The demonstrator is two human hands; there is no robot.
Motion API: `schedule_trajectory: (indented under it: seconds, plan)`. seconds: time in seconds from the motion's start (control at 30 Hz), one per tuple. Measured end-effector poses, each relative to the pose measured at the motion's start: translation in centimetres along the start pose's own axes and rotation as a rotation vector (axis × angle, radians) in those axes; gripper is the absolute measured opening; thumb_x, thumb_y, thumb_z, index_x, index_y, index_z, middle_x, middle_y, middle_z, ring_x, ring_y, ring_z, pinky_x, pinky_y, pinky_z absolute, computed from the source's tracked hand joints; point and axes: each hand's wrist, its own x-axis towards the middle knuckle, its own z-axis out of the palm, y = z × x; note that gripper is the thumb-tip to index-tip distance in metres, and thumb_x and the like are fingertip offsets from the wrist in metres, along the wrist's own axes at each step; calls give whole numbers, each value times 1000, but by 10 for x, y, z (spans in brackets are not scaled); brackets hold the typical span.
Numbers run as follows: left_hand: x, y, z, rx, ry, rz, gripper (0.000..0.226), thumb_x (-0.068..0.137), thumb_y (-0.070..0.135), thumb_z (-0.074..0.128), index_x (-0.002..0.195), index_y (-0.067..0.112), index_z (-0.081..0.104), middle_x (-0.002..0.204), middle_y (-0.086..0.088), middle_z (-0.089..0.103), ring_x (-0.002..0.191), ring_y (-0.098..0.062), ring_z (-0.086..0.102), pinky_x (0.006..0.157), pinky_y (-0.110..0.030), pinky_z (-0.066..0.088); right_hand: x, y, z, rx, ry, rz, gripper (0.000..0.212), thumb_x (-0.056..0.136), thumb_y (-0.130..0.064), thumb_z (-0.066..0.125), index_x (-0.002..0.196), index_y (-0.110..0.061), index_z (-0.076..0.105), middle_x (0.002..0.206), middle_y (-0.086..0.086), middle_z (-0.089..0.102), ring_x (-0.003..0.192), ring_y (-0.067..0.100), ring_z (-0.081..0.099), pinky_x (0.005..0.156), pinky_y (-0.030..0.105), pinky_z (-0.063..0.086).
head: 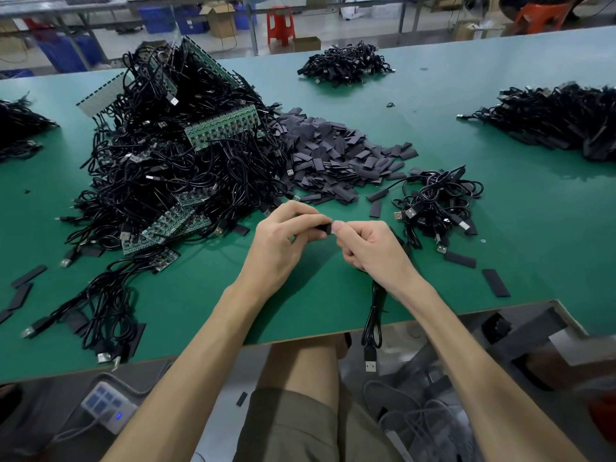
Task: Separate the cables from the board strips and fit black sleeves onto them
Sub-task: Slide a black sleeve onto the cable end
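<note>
Although the green table (466, 235) is crowded by the heap of cables and board strips (173, 168) and the sleeve pile (333, 155), only one cable (375, 315) is in play, gripped in the curled right hand (370, 248) and trailing over the near edge. A black sleeve (320, 227) is pinched by the left hand (283, 241), its axis lying left-to-right, seemingly meeting the cable tip.

A factory assembly workshop: a long green worktable (520, 221) heaped with cable piles (166, 181), and beyond it blue crates (156, 18), cardboard boxes (221, 23) and plastic stools (281, 25).
</note>
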Motion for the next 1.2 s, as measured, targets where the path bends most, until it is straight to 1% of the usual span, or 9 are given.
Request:
schedule_trajectory:
  seconds: [0.17,0.3,0.47,0.57,0.63,0.8,0.9,1.07,1.2]
  plan:
    - [-2,-4,6,22,11,5,20,91,-4,68,106,4,78,104,-9,65,95,-30,65,80,-45,59,0,1,1,2,-15,9,52,108,-24,53,57,-17,42,54,-2,35,45,11,27,46,17,24]
    - [-3,-4,6,40,1,63,16,91,-1,71,105,2,77,103,-9,66,94,-28,64,80,-42,57,1,4,0,-37,-29,9,49,107,-31,56,60,-17,52,50,-4,39,45,11,31,46,17,27]
    - [-1,-5,3,12,-15,-5,17,91,-1,72,105,6,77,106,-4,66,100,-20,63,86,-34,54,0,2,0,-113,-29,-16,46,100,-52,53,75,-17,70,48,-3,53,44,8,43,51,17,37]
    - [0,-7,-1,-63,-34,-84,18,91,1,72,106,10,75,105,1,68,95,-16,66,74,-35,56,1,0,1,-91,9,0,51,96,-58,51,86,-14,74,52,-3,57,45,7,45,51,17,39]
    - [0,-8,-2,-88,-42,-121,20,93,1,70,109,11,74,103,3,69,89,-18,66,67,-36,57,1,0,-1,-65,56,7,47,101,-52,53,87,-11,72,54,-4,57,45,9,46,50,19,39]
    - [-1,-6,-1,-91,-53,-152,24,94,-2,68,114,7,77,102,-5,69,82,-13,64,65,-37,56,1,4,-3,-55,77,27,33,107,-28,55,82,-10,68,57,-1,58,46,14,47,49,21,40]
    - [-2,-2,-1,-79,-96,-123,27,93,-8,66,113,5,78,101,-8,68,83,-2,61,65,-36,55,1,5,-4,-47,69,30,33,106,-26,57,81,-8,69,57,-2,58,46,12,48,48,19,40]
    - [0,4,-4,-43,-97,-69,26,91,-8,69,113,2,77,100,-11,68,83,-19,62,66,-33,55,2,7,-6,-42,51,21,32,105,-29,60,83,-10,72,57,-2,60,46,12,50,48,19,41]
    - [0,5,-4,-24,-96,-49,25,91,-9,68,113,2,77,99,-11,69,82,-16,62,69,-25,54,3,7,-6,-36,62,16,32,104,-29,62,83,-8,74,57,0,61,44,12,51,46,17,40]
